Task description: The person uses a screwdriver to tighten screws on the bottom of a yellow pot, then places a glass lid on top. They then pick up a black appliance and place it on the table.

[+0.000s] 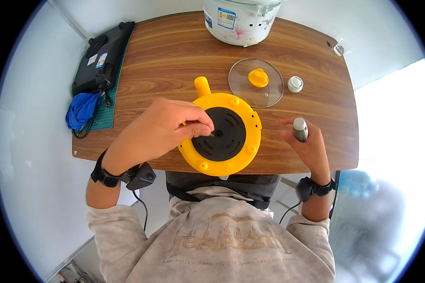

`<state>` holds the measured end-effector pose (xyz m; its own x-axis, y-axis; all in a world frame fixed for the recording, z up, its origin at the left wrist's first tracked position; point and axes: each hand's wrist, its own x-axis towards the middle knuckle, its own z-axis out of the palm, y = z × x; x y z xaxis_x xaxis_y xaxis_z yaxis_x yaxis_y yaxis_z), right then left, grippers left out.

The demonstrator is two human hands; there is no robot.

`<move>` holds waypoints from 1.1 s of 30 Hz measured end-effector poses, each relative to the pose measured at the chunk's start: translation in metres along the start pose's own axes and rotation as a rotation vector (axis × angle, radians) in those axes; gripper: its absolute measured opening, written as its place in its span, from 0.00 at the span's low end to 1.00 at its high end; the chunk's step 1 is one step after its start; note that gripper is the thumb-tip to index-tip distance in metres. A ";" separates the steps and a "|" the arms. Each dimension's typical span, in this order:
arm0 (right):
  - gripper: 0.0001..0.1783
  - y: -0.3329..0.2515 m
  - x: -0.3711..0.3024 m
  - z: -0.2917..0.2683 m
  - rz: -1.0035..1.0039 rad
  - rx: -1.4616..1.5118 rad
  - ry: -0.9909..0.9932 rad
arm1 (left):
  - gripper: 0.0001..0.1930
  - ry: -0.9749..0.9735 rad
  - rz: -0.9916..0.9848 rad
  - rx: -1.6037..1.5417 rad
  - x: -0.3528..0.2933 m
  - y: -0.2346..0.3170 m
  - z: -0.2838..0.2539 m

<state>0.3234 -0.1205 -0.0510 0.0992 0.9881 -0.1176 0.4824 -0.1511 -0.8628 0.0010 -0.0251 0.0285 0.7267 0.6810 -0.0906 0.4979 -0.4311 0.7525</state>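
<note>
Head view: the biggest thing is a brown wooden surface (165,52) with stripy lines in it. At its far side stands a fat white cooker (243,28) with a pink flower on its front, and the edge of the view cuts off its top. On the left side lies a green cutting mat (106,118), and a flat black plastic machine (109,52) rests on it. A round yellow plastic body (222,166) sits in the middle, right by the near edge, with its stubby yellow handle (202,87) poking toward the far side. Just past it, a bit to the right, lies a round clear glass lid (243,89) with a yellow knob (258,78) on top. The left hand (170,120) is over the yellow body, with its thumb and pointing finger pinched together; you cannot tell if something tiny is between them. The right hand (312,144) is beside the yellow body, apart from it, with fingers curled in a grip. The pinch is close to the hole in the middle of the round black slotted disc (226,125). A crumpled blue cloth (81,112) lies at the mat's near left corner. Gripped in the right hand is a short, fat, grey and white tool (300,128), rounded end up. A small round white plastic cap (295,84) sits just right of the lid
</note>
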 end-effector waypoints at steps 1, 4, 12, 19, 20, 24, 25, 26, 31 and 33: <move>0.13 0.001 -0.001 0.000 0.006 0.000 0.000 | 0.06 -0.028 -0.005 -0.022 0.002 0.001 0.003; 0.12 0.004 -0.002 -0.001 0.007 0.001 0.006 | 0.07 -0.016 0.069 0.108 0.005 0.002 0.009; 0.13 0.004 -0.004 -0.001 0.048 -0.013 0.007 | 0.07 -0.002 -0.009 0.132 0.012 0.000 0.016; 0.13 0.006 -0.003 -0.002 0.064 -0.014 0.002 | 0.07 0.020 0.021 0.171 0.010 -0.002 0.027; 0.13 0.006 -0.003 -0.002 0.064 -0.013 0.001 | 0.06 0.026 0.036 0.187 0.010 -0.003 0.029; 0.13 0.003 -0.003 -0.002 0.088 -0.018 -0.011 | 0.06 0.057 0.087 0.249 0.009 -0.003 0.032; 0.13 0.003 -0.003 -0.002 0.079 -0.020 -0.010 | 0.06 0.066 0.100 0.264 0.008 -0.002 0.032; 0.14 0.003 -0.003 -0.002 0.070 -0.022 -0.009 | 0.06 0.062 0.098 0.289 0.008 -0.003 0.033; 0.14 0.005 -0.004 -0.002 0.028 -0.047 -0.002 | 0.06 0.050 0.187 0.343 0.006 -0.002 0.035; 0.15 0.003 -0.005 -0.002 0.038 -0.049 -0.012 | 0.06 0.062 0.181 0.382 0.004 -0.001 0.037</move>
<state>0.3262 -0.1255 -0.0520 0.1077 0.9818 -0.1561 0.5209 -0.1895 -0.8323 0.0210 -0.0437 0.0039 0.7945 0.6033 0.0693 0.5125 -0.7275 0.4562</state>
